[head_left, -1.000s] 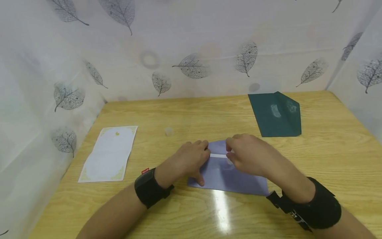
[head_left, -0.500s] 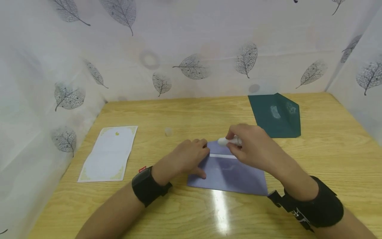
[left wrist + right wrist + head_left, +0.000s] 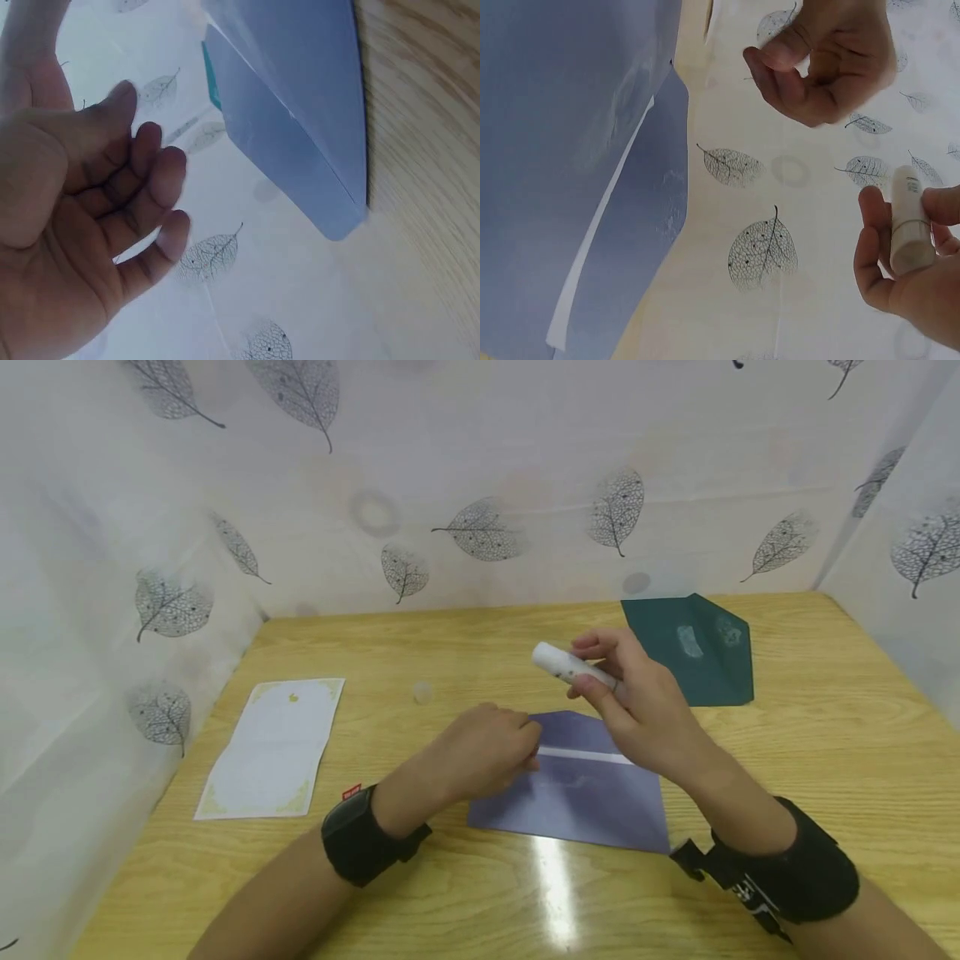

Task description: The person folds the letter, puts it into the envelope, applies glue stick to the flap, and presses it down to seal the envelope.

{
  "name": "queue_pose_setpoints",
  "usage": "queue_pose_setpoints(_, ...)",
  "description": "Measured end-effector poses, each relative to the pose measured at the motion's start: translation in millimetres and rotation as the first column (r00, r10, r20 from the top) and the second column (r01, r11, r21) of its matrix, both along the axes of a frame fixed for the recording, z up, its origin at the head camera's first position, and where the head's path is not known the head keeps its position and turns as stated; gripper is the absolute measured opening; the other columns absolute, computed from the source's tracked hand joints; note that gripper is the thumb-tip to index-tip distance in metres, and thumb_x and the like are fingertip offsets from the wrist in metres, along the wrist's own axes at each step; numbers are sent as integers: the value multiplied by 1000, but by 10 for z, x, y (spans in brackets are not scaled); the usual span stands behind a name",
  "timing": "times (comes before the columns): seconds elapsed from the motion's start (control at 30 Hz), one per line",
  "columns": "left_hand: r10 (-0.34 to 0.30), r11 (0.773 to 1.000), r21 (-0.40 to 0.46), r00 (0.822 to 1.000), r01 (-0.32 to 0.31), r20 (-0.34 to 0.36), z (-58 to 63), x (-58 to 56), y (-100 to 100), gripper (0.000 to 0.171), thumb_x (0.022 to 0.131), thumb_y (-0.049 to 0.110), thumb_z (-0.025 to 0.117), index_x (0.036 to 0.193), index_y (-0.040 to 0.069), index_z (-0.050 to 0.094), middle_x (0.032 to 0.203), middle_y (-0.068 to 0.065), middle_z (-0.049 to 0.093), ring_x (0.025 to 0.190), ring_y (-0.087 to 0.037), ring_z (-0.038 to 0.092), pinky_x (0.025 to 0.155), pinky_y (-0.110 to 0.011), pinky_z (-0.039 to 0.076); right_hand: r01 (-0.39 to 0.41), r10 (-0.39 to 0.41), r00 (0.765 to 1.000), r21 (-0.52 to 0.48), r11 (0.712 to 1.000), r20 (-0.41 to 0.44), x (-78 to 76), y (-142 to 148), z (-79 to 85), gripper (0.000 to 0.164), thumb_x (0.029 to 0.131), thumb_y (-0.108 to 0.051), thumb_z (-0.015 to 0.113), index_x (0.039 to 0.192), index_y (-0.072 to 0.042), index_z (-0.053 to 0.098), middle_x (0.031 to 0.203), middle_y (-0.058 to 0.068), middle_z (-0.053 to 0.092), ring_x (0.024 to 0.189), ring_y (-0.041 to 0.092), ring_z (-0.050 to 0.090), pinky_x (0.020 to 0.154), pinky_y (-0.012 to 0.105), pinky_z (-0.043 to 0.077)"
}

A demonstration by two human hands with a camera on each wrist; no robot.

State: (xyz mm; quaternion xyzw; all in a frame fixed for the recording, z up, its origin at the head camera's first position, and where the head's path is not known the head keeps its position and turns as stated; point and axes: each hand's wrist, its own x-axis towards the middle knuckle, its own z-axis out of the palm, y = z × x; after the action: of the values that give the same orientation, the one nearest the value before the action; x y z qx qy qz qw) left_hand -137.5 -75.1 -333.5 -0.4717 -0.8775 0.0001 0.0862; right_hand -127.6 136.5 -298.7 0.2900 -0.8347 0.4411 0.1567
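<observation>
A white glue stick (image 3: 566, 665) is pinched between the thumb and fingers of my right hand (image 3: 648, 710), raised above the back of a purple envelope (image 3: 592, 802). In the right wrist view the envelope (image 3: 570, 97) has its flap unfolded, with pale glue smears on both body and flap and a white strip between them. My left hand (image 3: 480, 752) hovers over the envelope's left side. Its fingers are loosely bent with nothing in them, as the left wrist view of that hand (image 3: 97, 202) makes plain. A small translucent cap (image 3: 422, 693) lies on the table behind the left hand.
At the back right lies a dark green envelope (image 3: 697, 660) with whitish glue patches. A white sheet with gold corner decoration (image 3: 273, 747) rests at the left of the wooden table (image 3: 450, 910). Leaf-patterned white cloth (image 3: 525, 460) hangs behind and on both sides.
My right hand has lifted the glue stick off the envelope flap, up and away. The left hand has come off the envelope, its spread thumb and fingers drawing together.
</observation>
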Motion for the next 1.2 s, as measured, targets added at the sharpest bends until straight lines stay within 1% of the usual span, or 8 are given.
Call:
queue_pose_setpoints(0.13,-34,995,96,998,39,-53,6,24,30,21,92,33,71,87,14,67,81,4,68,70,-11,65,61,-30,51,-137,156,980,-153,979,124,-1,-21,-12,42,99,7,49,138,5,33,122,19,56,92,13,71,76,18,55)
queue_pose_setpoints(0.3,-23,971,237,995,45,-94,-2,38,55,18,94,30,69,89,12,70,79,4,68,63,-9,62,56,-24,49,-232,338,914,-396,888,222,0,-53,-31,51,99,11,45,142,-2,21,123,15,43,97,13,72,75,27,59)
queue_pose_setpoints(0.53,-36,882,472,999,17,32,13,69,77,22,92,32,69,84,12,62,69,6,61,56,-3,51,50,-15,38,-151,384,875,-587,795,294,23,-81,-8,73,90,22,52,145,-13,18,115,12,48,94,23,74,79,35,61)
queue_pose_setpoints(0.77,-38,781,623,999,41,-18,28,117,106,27,84,29,79,77,8,63,62,4,59,52,-4,52,50,-10,37,-106,402,839,-616,781,366,67,-85,9,54,89,14,63,134,-7,42,112,10,54,96,23,74,76,32,61)
queue_pose_setpoints(0.93,-68,720,684,993,116,-97,35,128,115,21,79,19,79,72,6,64,59,3,61,50,-3,55,52,-8,41,-116,367,860,-565,817,354,96,-47,8,29,87,7,71,113,-2,61,101,9,67,93,20,74,78,28,60)
queue_pose_setpoints(1.03,-134,669,732,990,129,-52,39,124,105,16,78,13,79,76,3,67,62,1,64,52,-3,58,55,-7,44,-174,402,863,-567,805,305,94,-34,0,27,89,6,68,115,2,62,101,8,71,93,20,74,77,27,59)
queue_pose_setpoints(1.13,-264,590,800,962,105,68,42,110,92,9,79,4,77,80,-1,69,63,-3,68,53,-4,62,54,-9,47,-283,503,835,-609,741,224,75,-33,-10,32,93,5,63,124,10,58,107,10,72,98,21,72,81,30,59)
queue_pose_setpoints(1.2,-394,536,842,900,59,187,42,105,84,5,81,-3,72,83,-5,69,64,-8,69,53,-6,63,52,-13,50,-359,575,802,-640,680,162,56,-35,-13,37,95,5,60,130,13,54,111,10,71,102,22,72,86,32,58)
